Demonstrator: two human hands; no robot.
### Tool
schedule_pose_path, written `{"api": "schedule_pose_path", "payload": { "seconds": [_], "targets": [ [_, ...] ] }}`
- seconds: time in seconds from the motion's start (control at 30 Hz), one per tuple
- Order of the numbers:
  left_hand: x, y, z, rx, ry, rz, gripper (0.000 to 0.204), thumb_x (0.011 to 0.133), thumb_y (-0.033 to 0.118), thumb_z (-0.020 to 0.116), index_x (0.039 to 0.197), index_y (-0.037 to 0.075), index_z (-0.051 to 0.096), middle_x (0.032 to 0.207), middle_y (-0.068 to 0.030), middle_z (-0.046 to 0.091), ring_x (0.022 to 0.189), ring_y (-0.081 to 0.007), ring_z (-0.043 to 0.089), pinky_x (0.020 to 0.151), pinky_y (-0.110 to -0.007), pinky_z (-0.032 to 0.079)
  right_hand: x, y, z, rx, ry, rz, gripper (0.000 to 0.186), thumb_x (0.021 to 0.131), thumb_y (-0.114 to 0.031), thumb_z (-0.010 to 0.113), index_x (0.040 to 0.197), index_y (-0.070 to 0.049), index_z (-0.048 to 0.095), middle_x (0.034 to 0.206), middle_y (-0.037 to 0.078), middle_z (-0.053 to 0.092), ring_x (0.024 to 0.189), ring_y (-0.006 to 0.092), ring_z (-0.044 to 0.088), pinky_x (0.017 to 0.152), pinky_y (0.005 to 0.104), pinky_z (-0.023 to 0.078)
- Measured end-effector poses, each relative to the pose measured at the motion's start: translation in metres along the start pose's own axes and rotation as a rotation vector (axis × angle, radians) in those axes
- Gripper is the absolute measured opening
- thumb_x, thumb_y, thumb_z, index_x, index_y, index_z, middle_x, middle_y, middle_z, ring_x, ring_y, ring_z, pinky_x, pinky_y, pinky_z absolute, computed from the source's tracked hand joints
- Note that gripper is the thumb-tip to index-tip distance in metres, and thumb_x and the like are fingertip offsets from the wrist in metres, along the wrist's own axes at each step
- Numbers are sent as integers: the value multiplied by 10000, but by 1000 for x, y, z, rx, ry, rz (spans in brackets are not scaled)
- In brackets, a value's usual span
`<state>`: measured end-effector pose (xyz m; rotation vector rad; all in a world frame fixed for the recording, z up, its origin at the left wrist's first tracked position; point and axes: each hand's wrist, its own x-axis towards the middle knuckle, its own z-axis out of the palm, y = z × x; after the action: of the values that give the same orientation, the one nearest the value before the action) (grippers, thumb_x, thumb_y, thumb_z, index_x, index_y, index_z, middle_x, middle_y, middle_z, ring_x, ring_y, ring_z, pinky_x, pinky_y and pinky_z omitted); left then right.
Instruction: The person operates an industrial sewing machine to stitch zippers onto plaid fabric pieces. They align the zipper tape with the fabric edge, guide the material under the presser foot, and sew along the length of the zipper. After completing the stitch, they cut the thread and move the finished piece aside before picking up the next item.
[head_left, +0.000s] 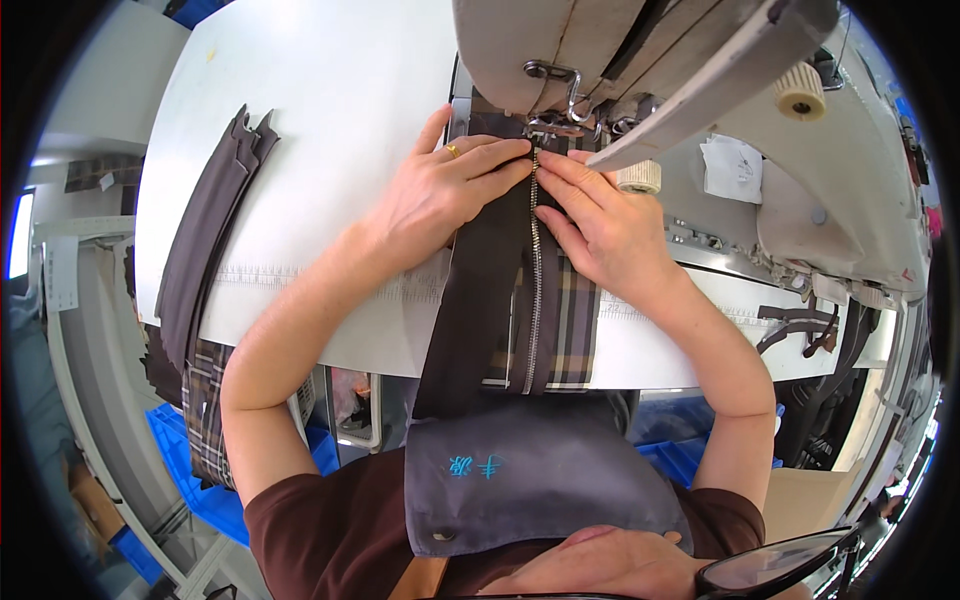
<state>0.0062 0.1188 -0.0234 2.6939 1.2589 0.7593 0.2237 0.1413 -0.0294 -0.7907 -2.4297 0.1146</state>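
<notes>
Under the head of a sewing machine [660,70] lies a zipper [535,290] with metal teeth, running toward me over plaid fabric [575,345]. A dark brown fabric strip [465,320] lies along its left side and hangs past the table's front edge. My left hand [440,190] rests on this strip. Its fingers are stretched toward the zipper, the little finger spread away and the thumb hidden. From the other side, my right hand [610,220] presses its fingertips beside the zipper near the presser foot [560,128], thumb apart from the fingers. The needle cannot be made out.
Folded dark fabric pieces [205,220] lie at the left on the white table [310,100], with plaid cloth [207,380] hanging below. More dark zippers [795,325] lie at the right edge. Blue bins [200,470] stand underneath. A machine lever [710,95] slants above my right hand.
</notes>
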Motion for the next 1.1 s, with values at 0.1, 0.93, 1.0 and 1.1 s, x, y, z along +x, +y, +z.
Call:
{"api": "schedule_pose_path", "payload": {
  "seconds": [0.1,0.93,1.0,1.1],
  "targets": [
    [-1,1,-1,15,9,-30,400,735,35,564,1121,121,624,1205,-50,558,1096,-209,543,1044,-572,251,1,0,-1,3,19,-18,320,728,-169,715,1018,-51,650,970,42,637,928,242,572,779,348,481],
    [-2,9,-8,138,-153,-72,554,712,78,647,1246,209,573,1319,-44,525,1208,-235,479,1065,-597,185,2,6,-4,-30,-111,3,554,778,-290,679,1222,0,518,1187,109,584,961,320,508,890,426,398],
    [-3,13,-7,156,-161,-109,534,742,130,659,1259,226,571,1328,-38,524,1226,-246,465,1062,-601,173,4,5,-8,-60,-162,3,577,798,-312,665,1258,-9,492,1227,121,556,1042,327,491,893,417,416],
    [-5,17,-4,129,-145,-154,528,752,112,641,1263,219,569,1333,-35,521,1223,-252,458,1055,-620,163,4,2,-14,-76,-245,32,596,827,-323,646,1309,-31,452,1295,143,502,1198,334,473,872,378,477]
  ]
}}
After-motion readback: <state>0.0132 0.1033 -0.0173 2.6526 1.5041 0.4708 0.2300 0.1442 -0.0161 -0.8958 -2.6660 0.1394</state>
